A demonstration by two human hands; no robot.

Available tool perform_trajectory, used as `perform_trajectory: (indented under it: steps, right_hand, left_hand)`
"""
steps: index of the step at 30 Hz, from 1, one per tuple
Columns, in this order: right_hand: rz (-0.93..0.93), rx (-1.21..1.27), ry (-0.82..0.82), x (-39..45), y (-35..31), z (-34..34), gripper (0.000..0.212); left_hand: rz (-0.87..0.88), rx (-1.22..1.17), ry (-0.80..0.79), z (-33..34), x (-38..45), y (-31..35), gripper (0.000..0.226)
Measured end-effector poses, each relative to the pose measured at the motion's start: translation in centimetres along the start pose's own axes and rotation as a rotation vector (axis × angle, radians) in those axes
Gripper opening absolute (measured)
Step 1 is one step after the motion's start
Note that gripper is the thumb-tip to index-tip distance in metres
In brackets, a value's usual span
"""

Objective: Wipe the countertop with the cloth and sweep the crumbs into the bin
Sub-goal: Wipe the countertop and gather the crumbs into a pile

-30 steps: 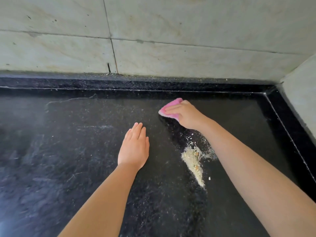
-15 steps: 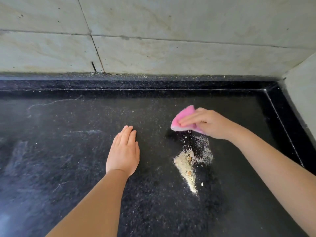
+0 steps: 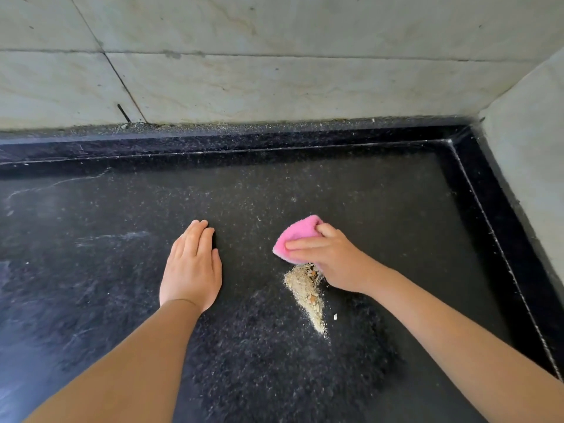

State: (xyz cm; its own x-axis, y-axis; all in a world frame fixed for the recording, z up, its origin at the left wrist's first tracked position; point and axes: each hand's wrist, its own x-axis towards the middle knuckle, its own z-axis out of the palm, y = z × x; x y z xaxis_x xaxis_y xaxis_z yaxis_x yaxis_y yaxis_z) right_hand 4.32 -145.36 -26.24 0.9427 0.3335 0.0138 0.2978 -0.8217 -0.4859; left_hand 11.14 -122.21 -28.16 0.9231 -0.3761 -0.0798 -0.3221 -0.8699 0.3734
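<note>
My right hand [image 3: 332, 257] presses a folded pink cloth [image 3: 297, 235] flat on the black speckled countertop [image 3: 91, 285]. The cloth sits right at the far end of a pale heap of crumbs [image 3: 306, 293], which tapers toward me. A single white crumb [image 3: 335, 316] lies just right of the heap. To the left of the heap, my left hand [image 3: 192, 267] rests palm down on the counter, fingers together and holding nothing. No bin is in view.
A raised black rim [image 3: 274, 138] runs along the back of the counter and down the right side [image 3: 500, 239]. Pale stone wall tiles [image 3: 274, 83] rise behind it and at the right. Fine dust specks cover the surface.
My right hand has dragged the pink cloth toward me, from well behind the crumbs to touching the heap's far end. The loose scatter there is gathered in. My left hand stays put.
</note>
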Motion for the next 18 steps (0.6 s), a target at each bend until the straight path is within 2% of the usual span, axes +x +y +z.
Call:
perform_trajectory:
  steps: [2, 5, 10, 13, 18]
  right_hand:
    - [-0.004, 0.047, 0.037, -0.7, -0.7, -1.1, 0.051]
    - [0.069, -0.019, 0.186, -0.8, 0.7, -3.7, 0.045]
    - [0.403, -0.173, 0.396, -1.1, 5.6, -3.7, 0.044]
    - [0.460, -0.208, 0.432, -2.3, 5.1, -1.4, 0.048]
    - [0.435, -0.136, 0.396, -3.7, -0.2, 1.7, 0.061]
  left_hand:
    - [-0.005, -0.002, -0.007, -0.1, 0.0, 0.1, 0.036]
    - [-0.012, -0.003, -0.013, -0.1, 0.0, 0.1, 0.036]
    - [-0.010, -0.007, 0.005, -0.1, -0.1, 0.0, 0.035]
    - [0.002, -0.001, 0.011, 0.0, -0.1, 0.0, 0.034]
    - [-0.001, 0.003, 0.010, 0.0, -0.2, 0.1, 0.035]
